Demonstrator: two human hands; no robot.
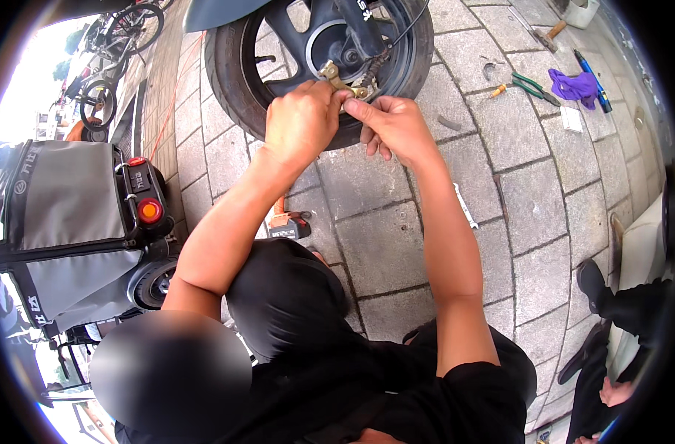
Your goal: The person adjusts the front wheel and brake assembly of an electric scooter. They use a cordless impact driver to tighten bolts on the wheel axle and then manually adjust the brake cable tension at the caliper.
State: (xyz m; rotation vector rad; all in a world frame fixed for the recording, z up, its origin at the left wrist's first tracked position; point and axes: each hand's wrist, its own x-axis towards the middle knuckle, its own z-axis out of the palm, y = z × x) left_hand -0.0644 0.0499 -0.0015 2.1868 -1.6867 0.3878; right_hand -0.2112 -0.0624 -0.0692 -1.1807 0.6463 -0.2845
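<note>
Bending over a dark spoked wheel (317,50), the person is keeping both bare hands close together over its lower rim, below the hub. The left hand (302,115) is curling its fingers inward beside a brass-coloured bracket (328,72), which is sitting at the front of the wheel near a black coil spring (373,70). The right hand (397,122) is pointing its thumb toward the left fingertips while its other fingers are bending loosely below; I cannot tell whether either hand is gripping anything small. On the grey paving (382,244), a wrench (465,205) is lying just beside the right forearm, and an orange-and-black power tool (288,224) is resting near the left one. Farther right, green-handled pliers (530,86) are lying near a purple cloth (574,86), and a grey-covered vehicle (71,196) is standing at the left
</note>
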